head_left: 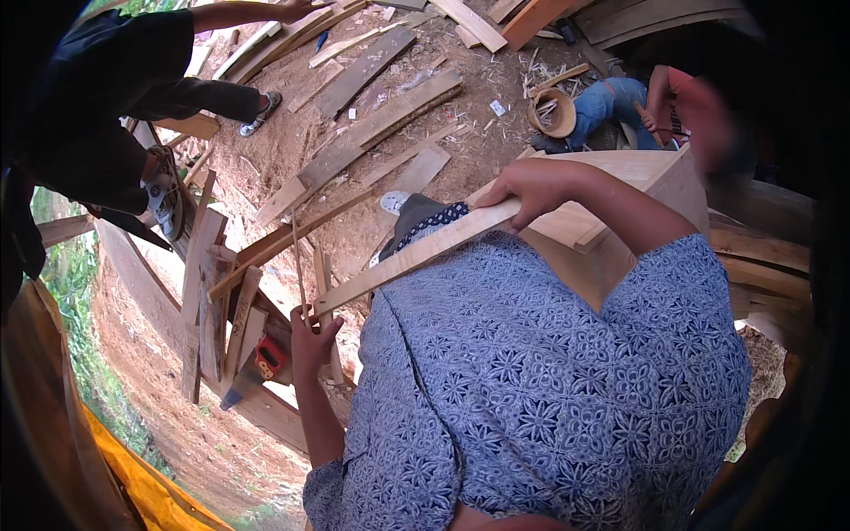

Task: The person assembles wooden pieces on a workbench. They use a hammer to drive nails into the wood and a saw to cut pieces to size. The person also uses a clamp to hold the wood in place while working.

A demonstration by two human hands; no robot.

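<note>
A pale, narrow wooden board (416, 257) slants across the front of my blue patterned shirt. My right hand (529, 188) grips its upper right end, thumb and fingers wrapped over the edge. At the lower left end, my left hand (313, 341) has its fingers closed around a thin upright wooden stick (298, 257), and the board's end rests by its thumb. Just left of that hand, a saw with a red handle (269, 356) lies among wooden offcuts; its blade is partly hidden.
Planks (381, 124) and shavings litter the dirt ground ahead. A pale wooden panel structure (620, 181) stands at my right. One person in dark clothes (115, 71) stands at left; another in red (686, 102) sits at upper right by a round basket (552, 112). Upright boards (205, 274) lean at left.
</note>
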